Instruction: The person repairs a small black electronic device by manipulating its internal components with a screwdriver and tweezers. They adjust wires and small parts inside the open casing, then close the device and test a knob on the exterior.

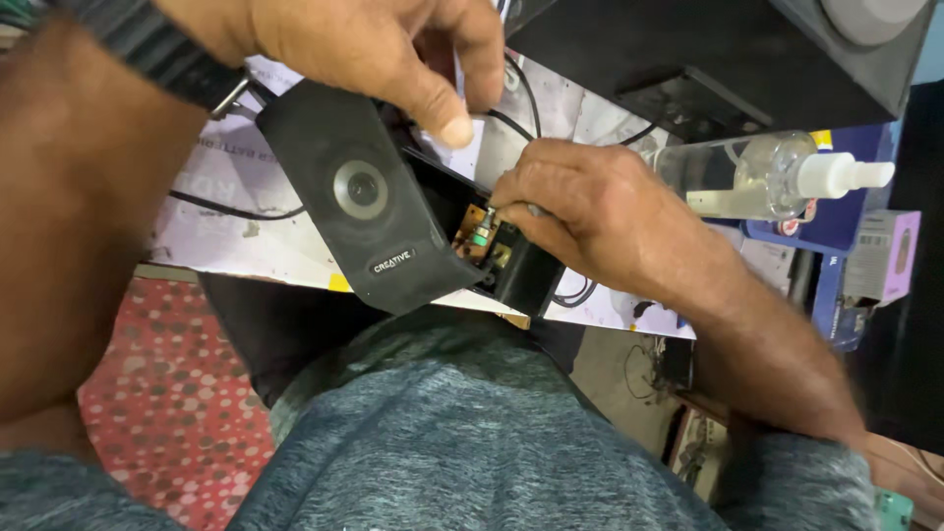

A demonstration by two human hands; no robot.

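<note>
Clear plastic spray bottle with white pump nozzle (pixel 777 177) lies on its side at right, on a blue flat box (pixel 846 221). Just right of that, a small lilac cardboard carton (pixel 885 256) stands at the edge. Large black speaker cabinet (pixel 708 49) fills the far right, grey round cone (pixel 870 15) at its top corner. White printed paper sheet (pixel 226 236) covers the table, black cables (pixel 231 211) trailing across it. Red mat with pale dots (pixel 167 413) on the floor, near left.
</note>
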